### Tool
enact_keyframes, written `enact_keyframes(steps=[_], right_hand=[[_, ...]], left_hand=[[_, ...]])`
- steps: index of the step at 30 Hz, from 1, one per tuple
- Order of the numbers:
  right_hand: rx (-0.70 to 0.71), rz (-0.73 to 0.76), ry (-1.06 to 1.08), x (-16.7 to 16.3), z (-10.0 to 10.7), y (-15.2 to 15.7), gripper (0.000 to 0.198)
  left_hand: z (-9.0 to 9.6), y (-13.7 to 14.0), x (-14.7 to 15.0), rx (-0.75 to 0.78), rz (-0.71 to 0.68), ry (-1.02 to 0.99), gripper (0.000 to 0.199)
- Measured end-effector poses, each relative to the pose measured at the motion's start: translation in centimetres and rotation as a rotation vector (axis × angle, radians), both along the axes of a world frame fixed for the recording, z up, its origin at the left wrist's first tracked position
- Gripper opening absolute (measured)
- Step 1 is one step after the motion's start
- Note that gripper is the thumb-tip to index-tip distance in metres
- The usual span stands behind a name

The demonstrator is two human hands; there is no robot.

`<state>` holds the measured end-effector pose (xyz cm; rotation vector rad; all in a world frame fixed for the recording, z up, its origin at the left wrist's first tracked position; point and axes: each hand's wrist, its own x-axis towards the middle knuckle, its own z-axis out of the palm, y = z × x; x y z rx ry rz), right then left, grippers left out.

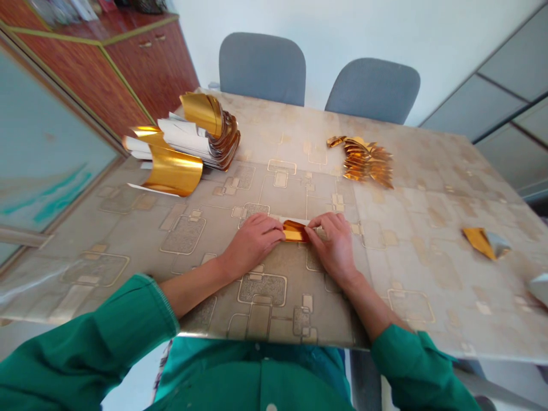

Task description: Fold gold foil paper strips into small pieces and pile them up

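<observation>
Between my two hands lies a sheet of gold foil paper (293,234), partly folded or rolled, with a strip of its white back showing along the far edge. Fingers of my left hand (256,241) pinch its left end against the table. At the other end, my right hand (331,242) closes thumb and fingers on the paper. Beyond my left hand stands a curved stack of gold paper sheets (214,137), white on one side. A loose curled gold sheet (173,171) leans beside it. Farther right sits a pile of folded gold paper pieces (367,160).
A patterned cloth covers the table (265,319). Toward the right edge lies a crumpled gold and silver piece (483,242). Two grey chairs (262,68) stand at the far side. A reddish wooden cabinet (145,63) is at the back left.
</observation>
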<state>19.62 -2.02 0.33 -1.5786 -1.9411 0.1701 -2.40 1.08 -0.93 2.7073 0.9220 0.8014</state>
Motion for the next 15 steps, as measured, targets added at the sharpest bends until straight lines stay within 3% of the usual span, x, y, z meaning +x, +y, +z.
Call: enact_keyframes(steps=[7,10,15], right_hand=[[-0.150,0.065,0.221,0.07,-0.49,-0.06,0.009],[-0.150,0.125,0.105,0.18,-0.76,0.03,0.017],[-0.188,0.183,-0.020,0.14,-0.53,0.17,0.005]], left_hand=[[0.21,-0.33,-0.39,-0.046,-0.065,0.011,0.016],[0.29,-0.42,-0.46,-0.075,-0.063,0.003,0.015],[0.32,-0.51,-0.44,-0.074,-0.019,0.012,0.013]])
